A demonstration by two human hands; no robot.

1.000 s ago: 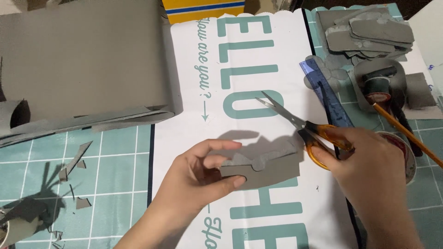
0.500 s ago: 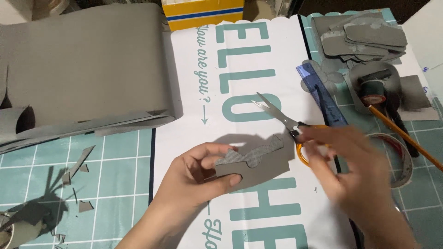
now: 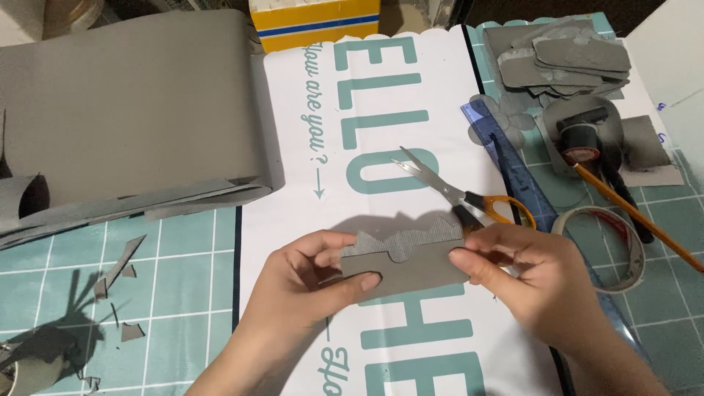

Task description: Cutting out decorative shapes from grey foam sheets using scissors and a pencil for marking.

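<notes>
**Grey cut-out held in both hands, scissors lying idle**

Grey card is the material in play, and both hands are pinching one small piece of it between them. That small grey cardboard cut-out (image 3: 403, 260), with its scalloped upper flap and notched top edge, is being held just above the white printed paper sheet with teal lettering (image 3: 433, 95). The left hand (image 3: 308, 282) is clamping its left end, thumb over the front face and fingers curled behind. The right hand (image 3: 535, 275) is gripping the right end, thumb on the front. Neither hand is holding anything else.

Just beyond the grip, the orange-handled steel scissors (image 3: 455, 192) are lying on the sheet with blades parted, touched by nobody. So the trimming of this piece is looking finished, and the piece seems to be getting folded or checked.

Further out past the right hand, a stack of similar grey cardboard shapes (image 3: 565, 62) is sitting by the far corner, which suggests several pieces are already made. Beside that hand are a blue transparent plastic ruler (image 3: 513, 165), a clear tape roll (image 3: 620, 246), an orange pencil (image 3: 634, 216) and a smaller dark tape roll (image 3: 581, 143).

Out past the left hand, a large grey cardboard sheet (image 3: 132, 103) is lying with plenty of uncut stock, and grey offcut scraps (image 3: 121, 260) are littering the teal gridded cutting mat (image 3: 183, 293). More pieces could be coming.
</notes>
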